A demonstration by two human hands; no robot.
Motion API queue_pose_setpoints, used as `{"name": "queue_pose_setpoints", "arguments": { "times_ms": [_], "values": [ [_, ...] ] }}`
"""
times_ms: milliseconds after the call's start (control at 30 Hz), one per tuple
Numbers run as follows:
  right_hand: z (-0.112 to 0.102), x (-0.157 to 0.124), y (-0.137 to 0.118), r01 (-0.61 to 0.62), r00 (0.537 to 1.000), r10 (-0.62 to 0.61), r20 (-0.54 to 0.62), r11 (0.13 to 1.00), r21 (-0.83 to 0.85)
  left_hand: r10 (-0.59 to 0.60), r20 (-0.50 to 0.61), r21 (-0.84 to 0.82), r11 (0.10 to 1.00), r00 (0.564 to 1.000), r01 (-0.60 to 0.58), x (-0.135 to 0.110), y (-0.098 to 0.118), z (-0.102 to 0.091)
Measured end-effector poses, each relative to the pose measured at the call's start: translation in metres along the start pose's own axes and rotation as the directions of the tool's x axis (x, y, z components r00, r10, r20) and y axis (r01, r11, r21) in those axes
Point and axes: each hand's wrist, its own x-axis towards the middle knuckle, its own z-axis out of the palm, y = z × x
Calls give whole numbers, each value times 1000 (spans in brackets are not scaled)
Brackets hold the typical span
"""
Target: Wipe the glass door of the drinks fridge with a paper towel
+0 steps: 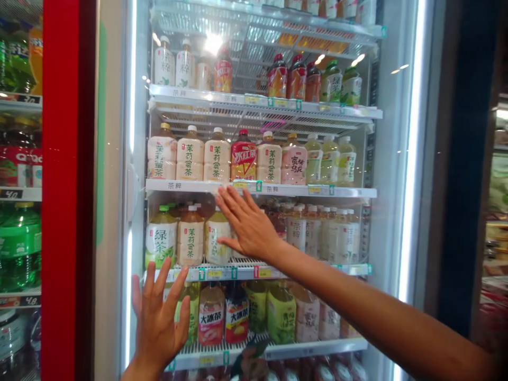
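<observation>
Bright LED strips beside the glass cooler door throw sharp white glare spots.

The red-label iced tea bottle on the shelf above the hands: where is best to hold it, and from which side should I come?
Grip the red-label iced tea bottle around its wide body, from the front, once past the glass door: it stands upright near the shelf edge, with jasmine tea bottles close on both sides.

Smooth, glossy glass cooler door; glossy plastic bottles with shiny printed labels; white-coated metal wire shelves with a smooth finish.
</observation>
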Motion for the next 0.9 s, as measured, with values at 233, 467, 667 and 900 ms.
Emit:
{"name": "queue_pose_setpoints", "arguments": {
  "times_ms": [233, 467, 667, 900],
  "values": [
    [19, -172, -114, 375, 911, -393, 125, 915, 147, -80, 129, -26, 996, 988, 84, -101, 36, 25],
    [20, -205, -81, -471, 882, 470, -30, 879, -80, -119, 190, -5, 992, 975, 122, -130, 59, 38],
    [39, -243, -143, -441, 896, 442, 50, 897, -26, -55, 220, -64, 995, 974, 71, -104, 89, 58],
    [32, -310, -98, -883, 467, 873, -137, 469, -25, -32, 252, -103, 993, 967, 59, -93, 107, 67]
  ]
}}
